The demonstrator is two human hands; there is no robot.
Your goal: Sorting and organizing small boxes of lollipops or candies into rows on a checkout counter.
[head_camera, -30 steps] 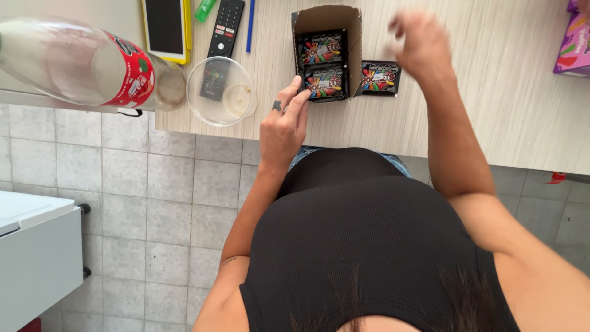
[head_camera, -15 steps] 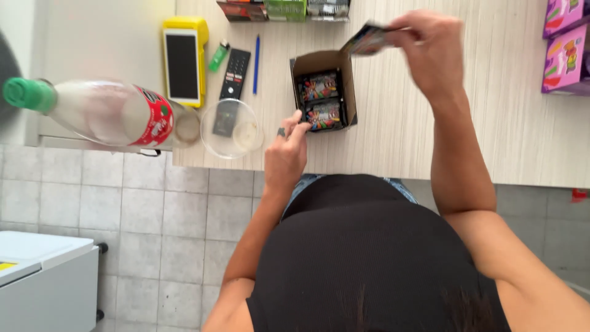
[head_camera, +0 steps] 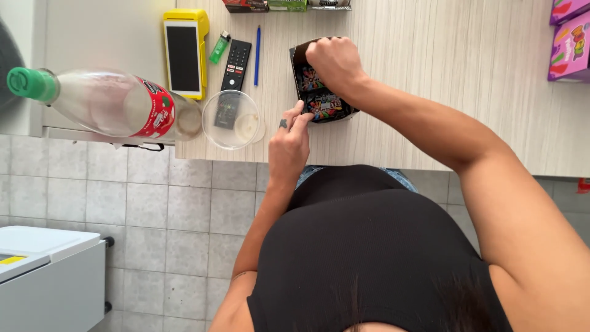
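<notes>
Pale wood-grain counter (head_camera: 430, 92) fills the upper part of the view, with grey floor tiles (head_camera: 153, 215) below its edge and a white cabinet (head_camera: 43, 270) at the lower left. Farthest left on the counter, a clear plastic bottle (head_camera: 104, 101) with a green cap and red label lies on its side, its base just beside a clear plastic cup (head_camera: 232, 119). Behind the cup lie a yellow card terminal (head_camera: 184, 52), a green lighter (head_camera: 218, 48), a black remote control (head_camera: 232, 77) partly seen through the cup, and a blue pen (head_camera: 257, 55). Right of the pen sits a small brown cardboard box (head_camera: 319, 92), open on top, with dark colourful packets (head_camera: 326, 106) showing inside. The left hand (head_camera: 290, 144) rests at the near left corner of the box, its fingertips drawn together and touching the box wall beside the packets; a small dark mark shows on one finger. The right hand (head_camera: 335, 61) is curled down over the far end of the box, fingers closed into its opening; whether they grip a packet cannot be told. At the far right edge stand purple boxes (head_camera: 568, 46). Along the top edge, red and green cartons (head_camera: 270, 5) are partly cut off
</notes>
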